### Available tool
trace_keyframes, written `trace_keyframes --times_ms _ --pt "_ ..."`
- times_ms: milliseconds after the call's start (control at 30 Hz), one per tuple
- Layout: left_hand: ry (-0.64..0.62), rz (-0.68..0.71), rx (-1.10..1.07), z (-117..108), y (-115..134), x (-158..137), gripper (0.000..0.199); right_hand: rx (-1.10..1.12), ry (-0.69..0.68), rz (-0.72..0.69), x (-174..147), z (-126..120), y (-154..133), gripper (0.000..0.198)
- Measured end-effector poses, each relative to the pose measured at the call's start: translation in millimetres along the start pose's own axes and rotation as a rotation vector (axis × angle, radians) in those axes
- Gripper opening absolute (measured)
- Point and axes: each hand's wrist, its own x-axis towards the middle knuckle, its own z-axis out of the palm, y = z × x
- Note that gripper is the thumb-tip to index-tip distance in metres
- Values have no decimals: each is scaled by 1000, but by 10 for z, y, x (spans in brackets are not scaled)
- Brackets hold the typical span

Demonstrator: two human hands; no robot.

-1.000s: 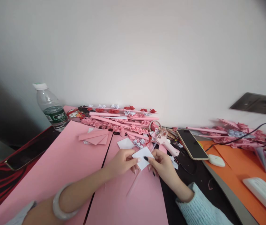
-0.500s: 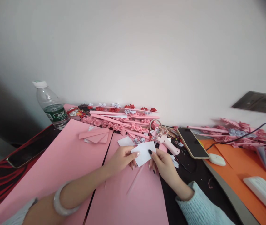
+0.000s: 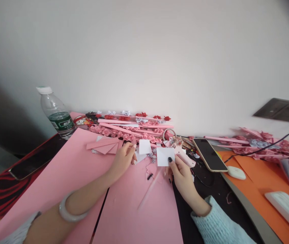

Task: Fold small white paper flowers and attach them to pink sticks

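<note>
My right hand (image 3: 179,170) pinches a white paper square (image 3: 163,157) between thumb and fingers, above the pink sheet. Left of it, my left hand (image 3: 124,156) is loosely curled, with its fingers slightly apart. A small white paper piece (image 3: 145,146) shows just past those fingertips, with a thin gap between; whether it is in the air or lying on the pile I cannot tell. More white paper (image 3: 139,158) lies under it. Below, a thin pale stick (image 3: 148,191) and a small black bit (image 3: 150,176) rest on the pink sheet (image 3: 136,217).
Pink paper flowers and rolls (image 3: 126,130) line the wall. Folded pink paper (image 3: 103,145) lies left, near a water bottle (image 3: 60,117). A pink glue gun (image 3: 185,158), a phone (image 3: 210,155), a white case (image 3: 236,173) and orange sheets (image 3: 258,183) are at right. Another phone (image 3: 32,162) lies far left.
My hands have moved apart; the left went left and let go of the white paper. The right still holds a white square, and another white piece now shows between the hands.
</note>
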Motion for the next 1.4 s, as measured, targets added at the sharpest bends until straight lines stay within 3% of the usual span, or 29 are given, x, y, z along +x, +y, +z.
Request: trace_keyframes --times_ms 200,300,433,533,733,967,1133,1267,1400 --pt "25 67 66 -41 73 -13 22 -6 -9 -4 -2 -10 14 33" --pt "-134 65 -10 -3 116 -72 17 22 -32 8 -7 -1 16 34" --pt "-483 46 -134 118 157 -193 29 141 -198 68 -10 58 10 22" --pt "-561 37 -167 189 174 -257 34 236 -305 95 -25 100 16 23" --pt "-551 11 -131 181 153 -253 21 17 -243 -7 -34 51 41 19" --pt "-446 77 23 132 122 -206 24 12 -51 12 10 6 27 27" --pt "-337 72 57 125 60 -176 28 -20 -75 13 4 -9 44 34" --pt "-361 37 -33 145 85 -190 25 5 -139 35 -6 5 15 40" --pt "-346 77 -40 158 138 -213 18 74 -120 18 -17 15 -5 27"
